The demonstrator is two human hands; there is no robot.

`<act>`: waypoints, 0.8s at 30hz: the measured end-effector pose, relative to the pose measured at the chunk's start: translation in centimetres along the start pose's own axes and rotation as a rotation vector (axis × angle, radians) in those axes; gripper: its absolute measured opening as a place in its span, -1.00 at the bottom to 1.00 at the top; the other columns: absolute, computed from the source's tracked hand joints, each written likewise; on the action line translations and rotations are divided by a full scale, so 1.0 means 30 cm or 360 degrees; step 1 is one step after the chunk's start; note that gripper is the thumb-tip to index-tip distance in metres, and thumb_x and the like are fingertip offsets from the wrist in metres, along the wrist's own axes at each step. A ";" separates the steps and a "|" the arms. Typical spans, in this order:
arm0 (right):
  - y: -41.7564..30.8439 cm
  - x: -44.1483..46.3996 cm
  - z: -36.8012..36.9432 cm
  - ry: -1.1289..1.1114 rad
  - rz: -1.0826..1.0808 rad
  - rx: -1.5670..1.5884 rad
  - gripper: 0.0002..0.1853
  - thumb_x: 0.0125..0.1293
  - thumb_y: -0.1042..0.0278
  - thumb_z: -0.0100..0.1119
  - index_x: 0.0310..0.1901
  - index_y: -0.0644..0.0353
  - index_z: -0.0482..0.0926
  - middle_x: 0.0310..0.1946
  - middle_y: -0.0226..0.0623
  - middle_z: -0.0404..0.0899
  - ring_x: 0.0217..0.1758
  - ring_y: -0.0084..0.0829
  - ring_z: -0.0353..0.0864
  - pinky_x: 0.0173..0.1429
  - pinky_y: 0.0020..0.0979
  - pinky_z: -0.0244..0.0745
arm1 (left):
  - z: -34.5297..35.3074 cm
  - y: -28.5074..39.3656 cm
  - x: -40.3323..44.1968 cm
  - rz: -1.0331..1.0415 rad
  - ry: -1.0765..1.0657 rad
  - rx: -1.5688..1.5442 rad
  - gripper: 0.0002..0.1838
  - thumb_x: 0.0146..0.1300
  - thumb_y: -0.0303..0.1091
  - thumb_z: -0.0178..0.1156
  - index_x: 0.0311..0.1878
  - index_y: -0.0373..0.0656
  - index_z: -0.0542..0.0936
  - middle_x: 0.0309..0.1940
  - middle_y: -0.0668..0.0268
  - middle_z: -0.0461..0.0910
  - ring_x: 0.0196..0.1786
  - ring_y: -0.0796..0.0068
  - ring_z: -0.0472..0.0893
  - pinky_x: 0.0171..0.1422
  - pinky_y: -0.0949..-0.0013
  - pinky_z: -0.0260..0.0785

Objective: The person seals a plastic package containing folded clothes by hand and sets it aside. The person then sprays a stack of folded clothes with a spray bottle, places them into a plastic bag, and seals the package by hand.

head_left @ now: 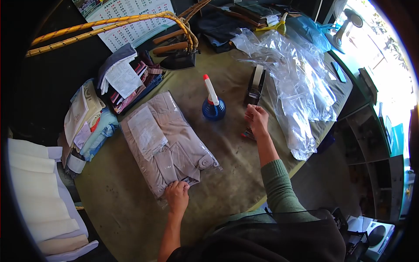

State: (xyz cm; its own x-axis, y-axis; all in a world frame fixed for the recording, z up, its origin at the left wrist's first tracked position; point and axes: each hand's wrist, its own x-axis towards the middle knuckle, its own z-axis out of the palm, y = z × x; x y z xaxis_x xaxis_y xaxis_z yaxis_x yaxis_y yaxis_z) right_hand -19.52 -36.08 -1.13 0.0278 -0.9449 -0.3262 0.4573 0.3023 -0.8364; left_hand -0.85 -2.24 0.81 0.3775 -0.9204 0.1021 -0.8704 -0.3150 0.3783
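Observation:
A folded beige garment (176, 155) lies in a clear plastic bag on the cloth-covered table, with a white paper (146, 131) on its upper part. My left hand (176, 195) is closed on the bag's near edge. My right hand (256, 118) is raised just in front of a black tape dispenser (254, 89), its fingers pinched together. Whatever they may hold is too small to make out. Partly hidden beneath that hand is a small dark and red object (248, 133). Between the garment and the dispenser stands a blue spray bottle (213, 109) with a white and red trigger head.
Clear plastic bags (297, 78) cover the table's right side. Folded clothes (131, 81) and another stack (89, 122) line the left edge. An iron (178, 60) with a yellow cord (131, 19) sits at the back. A fan (349, 22) and a phone (338, 72) are far right.

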 end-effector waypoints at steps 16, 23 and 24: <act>-0.168 -0.155 -0.165 -0.0577 -0.0021 -0.0999 -0.78 0.21 0.31 0.23 -0.15 0.20 0.55 -0.43 -0.38 0.57 -0.54 -0.63 0.48 -0.52 -0.58 0.37 | 0.003 -0.001 -0.001 0.0010 0.0082 -0.0099 -0.91 0.03 -0.39 0.28 -0.42 -0.08 0.54 -0.44 0.31 0.50 -0.28 0.23 0.52 -0.16 0.18 0.28; 0.091 -0.641 -0.055 -0.1350 0.0696 -0.0700 -0.80 0.22 0.47 0.22 -0.11 0.23 0.58 -0.48 -0.40 0.59 -0.61 -0.66 0.46 -0.56 -0.57 0.39 | -0.003 0.040 0.040 -0.0089 0.0090 -0.0331 -0.91 0.06 -0.42 0.28 -0.40 -0.19 0.57 -0.49 0.23 0.54 -0.38 0.20 0.56 -0.27 0.20 0.35; 0.134 -0.682 -0.042 -0.1416 0.0681 -0.0666 -0.79 0.21 0.48 0.23 -0.10 0.23 0.58 -0.49 -0.41 0.58 -0.62 -0.67 0.46 -0.56 -0.58 0.40 | -0.006 0.058 0.050 -0.0119 0.0086 -0.0373 -0.90 0.06 -0.42 0.28 -0.39 -0.19 0.57 -0.50 0.23 0.55 -0.38 0.21 0.57 -0.28 0.21 0.36</act>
State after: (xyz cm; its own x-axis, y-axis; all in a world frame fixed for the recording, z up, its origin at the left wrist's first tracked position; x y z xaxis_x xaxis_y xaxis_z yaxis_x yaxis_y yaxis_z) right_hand -19.38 -15.36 1.62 0.8286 -0.4513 -0.3313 -0.0806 0.4895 -0.8683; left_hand -1.74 -4.13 1.79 0.4601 -0.8807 0.1124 -0.7448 -0.3140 0.5888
